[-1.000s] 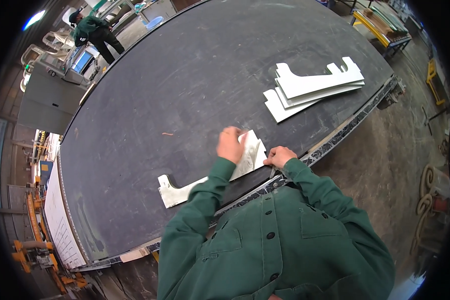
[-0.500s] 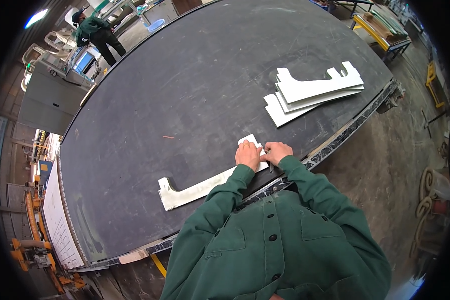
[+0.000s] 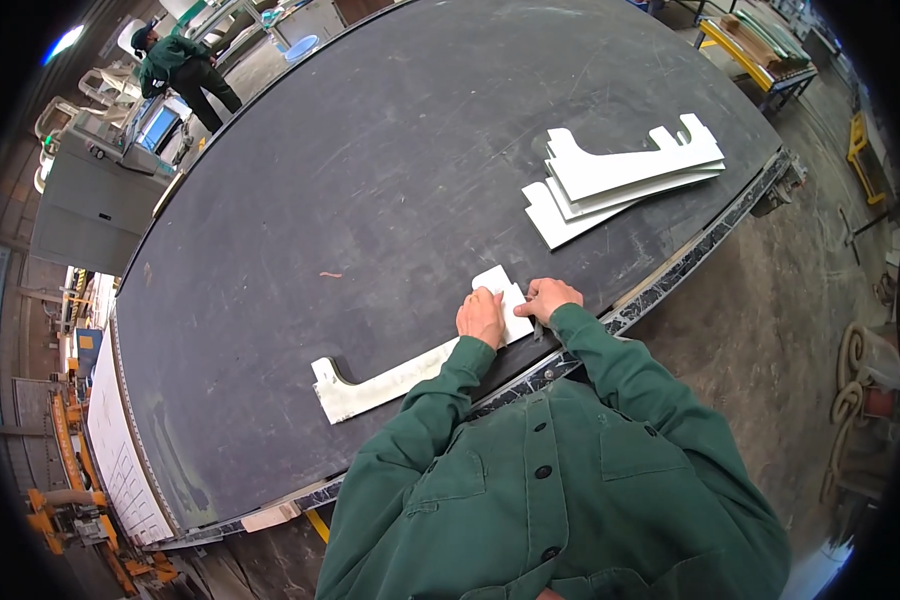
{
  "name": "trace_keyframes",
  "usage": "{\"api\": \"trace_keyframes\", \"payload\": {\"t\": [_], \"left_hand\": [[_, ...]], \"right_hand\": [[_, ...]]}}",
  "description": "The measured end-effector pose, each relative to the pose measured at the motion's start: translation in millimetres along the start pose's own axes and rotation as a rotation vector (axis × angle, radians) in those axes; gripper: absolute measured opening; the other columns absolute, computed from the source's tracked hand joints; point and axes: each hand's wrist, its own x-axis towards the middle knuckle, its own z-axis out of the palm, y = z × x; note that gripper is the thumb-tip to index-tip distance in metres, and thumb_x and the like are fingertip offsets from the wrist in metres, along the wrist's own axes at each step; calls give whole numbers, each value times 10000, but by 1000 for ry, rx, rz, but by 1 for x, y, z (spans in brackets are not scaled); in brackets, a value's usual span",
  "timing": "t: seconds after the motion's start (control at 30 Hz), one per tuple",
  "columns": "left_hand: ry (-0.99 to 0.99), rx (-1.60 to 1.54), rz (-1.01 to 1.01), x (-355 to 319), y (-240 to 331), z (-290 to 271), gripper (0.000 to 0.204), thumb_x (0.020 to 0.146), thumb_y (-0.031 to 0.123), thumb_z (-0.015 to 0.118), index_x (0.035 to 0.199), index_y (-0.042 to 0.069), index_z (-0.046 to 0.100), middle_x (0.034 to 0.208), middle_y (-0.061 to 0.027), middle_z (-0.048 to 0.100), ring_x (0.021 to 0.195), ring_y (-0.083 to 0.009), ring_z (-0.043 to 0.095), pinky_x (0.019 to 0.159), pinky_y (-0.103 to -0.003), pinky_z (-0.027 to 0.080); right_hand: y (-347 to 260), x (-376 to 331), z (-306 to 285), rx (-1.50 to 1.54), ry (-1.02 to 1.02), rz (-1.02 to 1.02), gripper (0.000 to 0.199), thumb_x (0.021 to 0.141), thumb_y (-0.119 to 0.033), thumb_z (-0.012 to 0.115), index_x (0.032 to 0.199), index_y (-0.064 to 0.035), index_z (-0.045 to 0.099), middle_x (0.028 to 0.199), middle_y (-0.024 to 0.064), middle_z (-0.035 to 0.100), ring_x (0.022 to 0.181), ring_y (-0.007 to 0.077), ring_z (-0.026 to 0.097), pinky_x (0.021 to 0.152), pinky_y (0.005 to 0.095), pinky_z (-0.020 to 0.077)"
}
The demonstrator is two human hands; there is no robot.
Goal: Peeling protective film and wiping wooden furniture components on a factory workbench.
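A long white cut-out panel with upturned ends lies on the dark table near its front edge. My left hand bears down on the panel's right part, fingers bent and gripping it. Beside the right end, my right hand is closed, fingertips pinched at the panel's edge. A slim grey tool pokes out below its fingers; its exact kind is too small to make out. Farther back on the right sits a loose stack of similar white panels, several deep.
The large dark table has a patterned front edge. A small reddish scrap lies on it. Beyond the far left side, a person in green stands near a grey cabinet. A yellow-framed rack stands far right.
My left hand has slid slightly left along the panel, uncovering more of its right end. My right hand has shifted slightly up and left, still at the panel's edge.
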Motion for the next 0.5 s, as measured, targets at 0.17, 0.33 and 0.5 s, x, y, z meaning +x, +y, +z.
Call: {"api": "trace_keyframes", "payload": {"t": [0.17,0.33,0.5], "left_hand": [[130,-346,-192,-5,-7,2,219,856,184,560,790,14,440,689,-184,540,651,-389,540,579,-462,414],[125,-540,-461,-16,-14,-8,290,848,239,599,735,-1,485,650,-134,549,580,-215,520,566,-345,424],[195,-601,-489,-37,-17,-16,283,864,228,592,735,3,479,614,-67,512,586,-140,490,549,-309,416]], "right_hand": [[3,3,6,14,64,-27,388,629,-433,757,817,-115,637,829,68,660,834,238,626,729,348,462],[3,2,6,32,49,3,410,630,-437,755,846,-111,632,863,71,658,861,245,621,744,355,462],[2,4,4,41,2,34,433,632,-433,756,887,-106,630,904,76,657,896,251,618,769,359,461]]}}
